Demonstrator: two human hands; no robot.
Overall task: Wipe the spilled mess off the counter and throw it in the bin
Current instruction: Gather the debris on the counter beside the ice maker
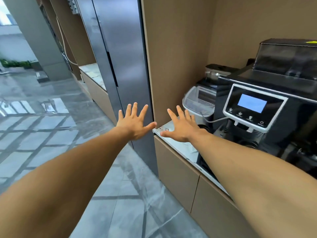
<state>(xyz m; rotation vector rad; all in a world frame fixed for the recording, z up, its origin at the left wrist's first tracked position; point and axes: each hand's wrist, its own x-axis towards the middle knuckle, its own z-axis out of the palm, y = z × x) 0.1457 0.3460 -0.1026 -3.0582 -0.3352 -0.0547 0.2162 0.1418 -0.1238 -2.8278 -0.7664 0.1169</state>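
Observation:
Both my arms reach forward with the palms down. My left hand (134, 122) hovers in front of the dark fridge door, fingers spread, holding nothing. My right hand (182, 127) is spread over the left end of the pale marble counter (180, 146), also empty. A small reddish smear or scrap (161, 129) lies at the counter's left corner, just beside my right thumb. No cloth and no bin show in the head view.
A black coffee machine (260, 107) with a lit blue screen fills the counter's right part, with a clear-lidded container (199, 103) behind it. Tan cabinet doors (178, 172) run below. A tall dark fridge (120, 57) stands left, glossy grey floor tiles (51, 127) beyond.

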